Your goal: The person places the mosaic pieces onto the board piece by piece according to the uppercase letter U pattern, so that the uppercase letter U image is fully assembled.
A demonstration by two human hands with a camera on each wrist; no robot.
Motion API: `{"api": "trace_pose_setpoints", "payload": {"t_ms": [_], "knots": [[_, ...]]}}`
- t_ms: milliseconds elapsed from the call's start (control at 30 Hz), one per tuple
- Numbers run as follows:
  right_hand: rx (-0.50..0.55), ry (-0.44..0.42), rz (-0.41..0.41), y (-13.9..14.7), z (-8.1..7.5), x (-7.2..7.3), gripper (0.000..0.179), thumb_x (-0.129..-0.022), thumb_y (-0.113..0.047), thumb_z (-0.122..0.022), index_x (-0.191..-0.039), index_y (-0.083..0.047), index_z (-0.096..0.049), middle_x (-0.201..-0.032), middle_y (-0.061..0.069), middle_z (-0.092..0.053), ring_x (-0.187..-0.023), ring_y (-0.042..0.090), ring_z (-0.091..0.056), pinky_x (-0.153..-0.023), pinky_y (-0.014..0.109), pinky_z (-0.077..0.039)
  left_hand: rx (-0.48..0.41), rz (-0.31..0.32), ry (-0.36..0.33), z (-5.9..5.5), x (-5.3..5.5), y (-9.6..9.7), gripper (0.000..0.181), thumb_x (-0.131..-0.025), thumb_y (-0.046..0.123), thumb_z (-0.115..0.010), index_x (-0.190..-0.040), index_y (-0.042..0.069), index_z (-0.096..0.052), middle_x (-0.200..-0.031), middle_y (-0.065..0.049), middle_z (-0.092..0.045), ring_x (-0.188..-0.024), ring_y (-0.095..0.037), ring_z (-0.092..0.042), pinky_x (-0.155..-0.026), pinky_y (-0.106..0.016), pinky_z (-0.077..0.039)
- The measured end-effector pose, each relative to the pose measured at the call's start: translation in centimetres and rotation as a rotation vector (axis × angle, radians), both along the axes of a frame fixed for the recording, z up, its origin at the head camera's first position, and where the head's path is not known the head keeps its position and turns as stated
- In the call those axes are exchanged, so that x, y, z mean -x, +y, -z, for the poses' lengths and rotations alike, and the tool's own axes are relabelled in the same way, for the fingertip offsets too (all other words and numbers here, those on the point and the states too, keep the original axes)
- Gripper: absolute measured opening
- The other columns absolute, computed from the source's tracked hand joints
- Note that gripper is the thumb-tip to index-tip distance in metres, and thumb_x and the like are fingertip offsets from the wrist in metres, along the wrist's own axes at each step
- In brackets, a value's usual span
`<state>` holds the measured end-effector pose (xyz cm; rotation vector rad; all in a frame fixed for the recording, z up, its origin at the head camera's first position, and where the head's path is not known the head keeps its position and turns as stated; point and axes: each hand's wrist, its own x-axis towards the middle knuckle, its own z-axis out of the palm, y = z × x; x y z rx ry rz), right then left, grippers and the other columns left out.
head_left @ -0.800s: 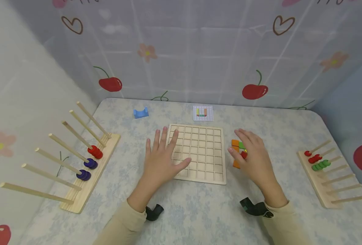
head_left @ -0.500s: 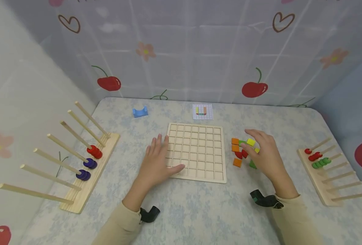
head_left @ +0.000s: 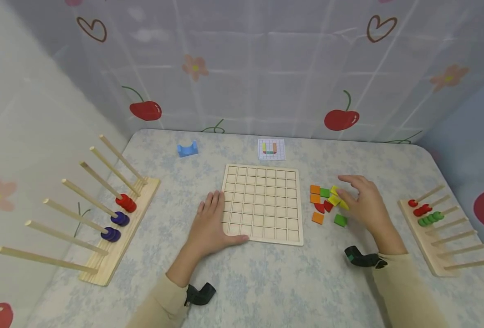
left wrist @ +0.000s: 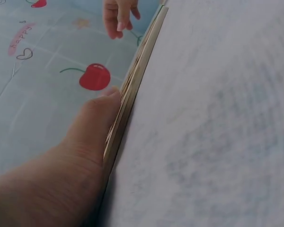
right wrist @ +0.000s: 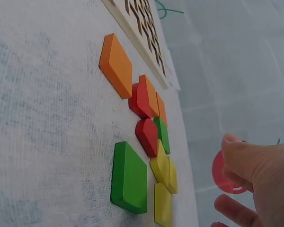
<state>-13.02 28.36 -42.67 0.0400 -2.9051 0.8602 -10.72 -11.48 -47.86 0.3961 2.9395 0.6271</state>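
- Wooden grid board (head_left: 262, 205) is lying flat at the middle of the patterned tabletop (head_left: 262, 287).
- Left hand (head_left: 209, 228) is bracing the board's near left corner: fingers are lying together along the left side, thumb is extending apart along the near edge.
- Right hand (head_left: 366, 202) is hovering raised at the right of the tiles; thumb and index finger are standing apart.
- Orange tiles (head_left: 317, 218), green tiles (head_left: 340, 220), red pieces (head_left: 328, 206) and yellow pieces (head_left: 333, 200) are lying loose, grouped just right of the board.
- Printed card (head_left: 272, 150) is lying beyond the board's far edge, showing a U-shaped pattern.
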Motion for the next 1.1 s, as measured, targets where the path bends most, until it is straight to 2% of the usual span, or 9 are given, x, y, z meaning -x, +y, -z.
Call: {"api": "trace_pose_setpoints", "payload": {"t_ms": [300,500,767,1100], "knots": [[-0.003,-0.037,0.001,0.7,0.9,1.0,0.042,-0.098,-0.019,-0.063,-0.137,-0.003,-0.056,-0.139,0.025,-0.051,-0.122,0.045,-0.048,-0.1,0.068,-0.04,0.029,0.003,0.013,0.4,-0.3,0.0,0.146,-0.06,0.096,-0.055,-0.159,0.006,0.004,-0.168,-0.011,0.001,-0.156,-0.024,0.005,-0.127,-0.047,-0.001],[-0.023,-0.093,0.023,0.9,1.6,1.6,0.041,-0.097,-0.02,-0.064,-0.134,-0.003,-0.058,-0.132,0.023,-0.054,-0.12,0.043,-0.048,-0.101,0.065,-0.04,0.049,0.004,0.027,0.7,-0.2,0.0,0.146,-0.06,0.097,-0.052,-0.159,0.007,0.004,-0.168,-0.01,0.001,-0.156,-0.023,0.004,-0.127,-0.046,-0.002],[-0.054,-0.128,0.03,1.2,2.6,2.1,0.04,-0.097,-0.018,-0.065,-0.132,0.0,-0.06,-0.124,0.023,-0.056,-0.115,0.042,-0.05,-0.099,0.062,-0.043,0.048,0.011,0.042,0.8,-0.2,0.1,0.145,-0.059,0.101,-0.045,-0.159,0.007,0.003,-0.168,-0.011,-0.001,-0.157,-0.024,0.002,-0.127,-0.047,-0.003],[-0.064,-0.137,0.013,1.2,2.8,2.5,0.031,-0.096,-0.017,-0.066,-0.123,-0.001,-0.065,-0.119,0.021,-0.057,-0.107,0.038,-0.047,-0.091,0.058,-0.045,0.061,0.004,0.047,0.8,-0.3,0.0,0.145,-0.06,0.099,-0.047,-0.159,0.007,0.002,-0.168,-0.011,-0.002,-0.157,-0.023,0.001,-0.127,-0.047,-0.003]]}}
